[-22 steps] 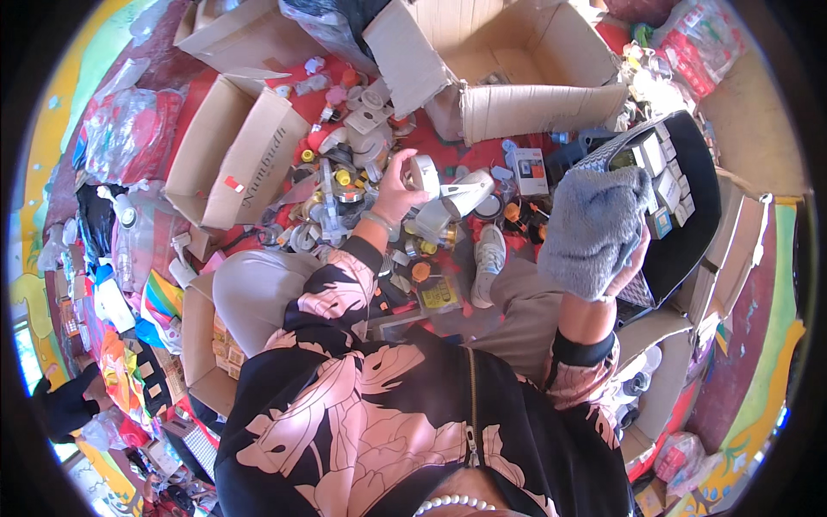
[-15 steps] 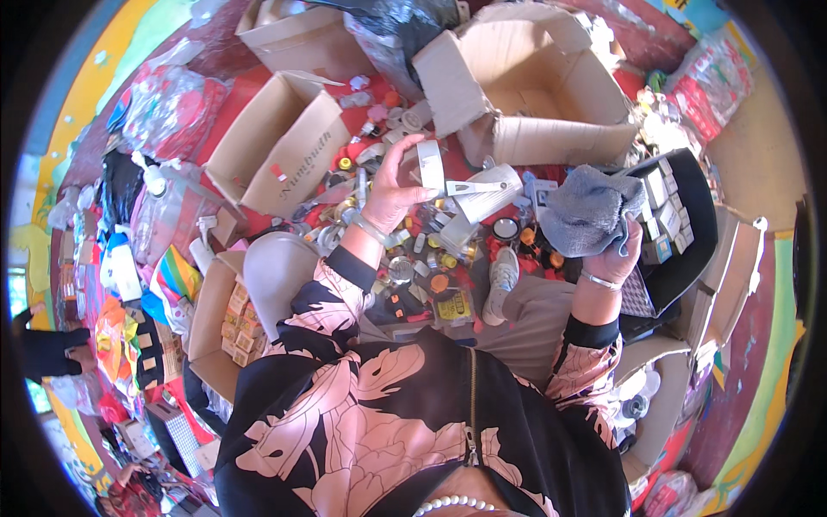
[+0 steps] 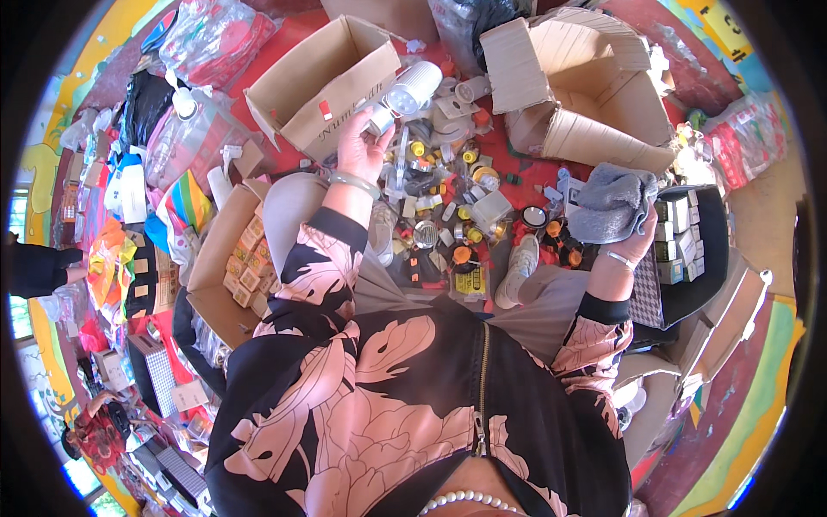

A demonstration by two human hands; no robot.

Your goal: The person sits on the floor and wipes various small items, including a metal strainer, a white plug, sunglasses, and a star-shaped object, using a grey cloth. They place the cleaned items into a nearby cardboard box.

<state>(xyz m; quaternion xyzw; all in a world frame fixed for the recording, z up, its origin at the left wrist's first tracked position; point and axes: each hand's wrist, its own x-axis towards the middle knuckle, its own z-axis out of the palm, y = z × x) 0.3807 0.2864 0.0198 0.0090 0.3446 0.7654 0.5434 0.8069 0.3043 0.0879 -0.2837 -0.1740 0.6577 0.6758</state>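
Observation:
My left hand (image 3: 360, 153) is closed round the round base of a white spotlight (image 3: 416, 89), a ribbed cylinder joined to the base by a short arm. It is raised in front of an upright cardboard box (image 3: 297, 112), with the ribbed end pointing up and right. My right hand (image 3: 633, 247) grips a crumpled grey cloth (image 3: 612, 202), and its fingers are partly hidden behind the fabric. Between my legs lies a loose heap of small bottles, caps and clear plastic parts (image 3: 491, 209). A round dark-rimmed piece (image 3: 534, 216) lies between the heap and the cloth.
A large opened cardboard box (image 3: 594, 129) stands far right. Beside my right hand, a black container (image 3: 711, 250) holds several small boxes. Another carton (image 3: 211, 289) with small packages sits by my left knee. Plastic bags (image 3: 211, 43) lie far left. A person's arm (image 3: 43, 267) shows at the left edge.
My left hand has moved left with the spotlight, whose ribbed end has swung from pointing right to pointing up and right. The right hand still holds the cloth; the whole view has shifted.

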